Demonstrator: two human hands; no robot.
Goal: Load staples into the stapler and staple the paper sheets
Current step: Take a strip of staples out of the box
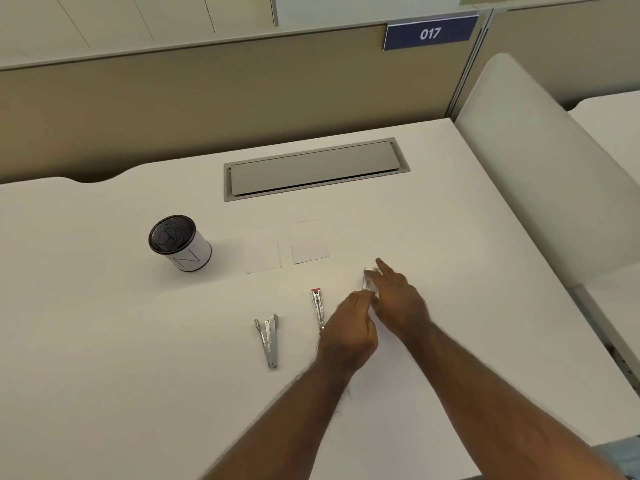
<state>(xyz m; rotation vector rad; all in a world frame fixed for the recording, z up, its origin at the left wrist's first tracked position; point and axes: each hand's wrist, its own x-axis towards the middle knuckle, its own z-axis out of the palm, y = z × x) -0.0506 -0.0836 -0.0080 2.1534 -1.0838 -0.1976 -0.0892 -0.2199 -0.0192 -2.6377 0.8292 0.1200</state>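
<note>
Both hands meet at a small staple box (370, 281): the right hand (398, 299) holds it with a forefinger straight, the left hand (349, 327) pinches its near end. Two staplers (268, 339) (318, 308) and two paper sheets (263, 254) (309, 242) lie left on the table (104, 341), far from its edges.

White worktop (433, 220); silver stapler (268, 339) at 7 o'clock; red-tipped silver stapler (317, 304); white paper sheets (263, 254); black-mesh, white-wrapped cup (178, 242) at 9 o'clock; blue sign (430, 32), white digits.

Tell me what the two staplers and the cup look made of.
Left stapler: bright metal, going by its silver shine. Right stapler: shiny metal too, with a red tip, perhaps plastic. Cup: smooth white wall, dark mesh-like inside; material unclear.
</note>
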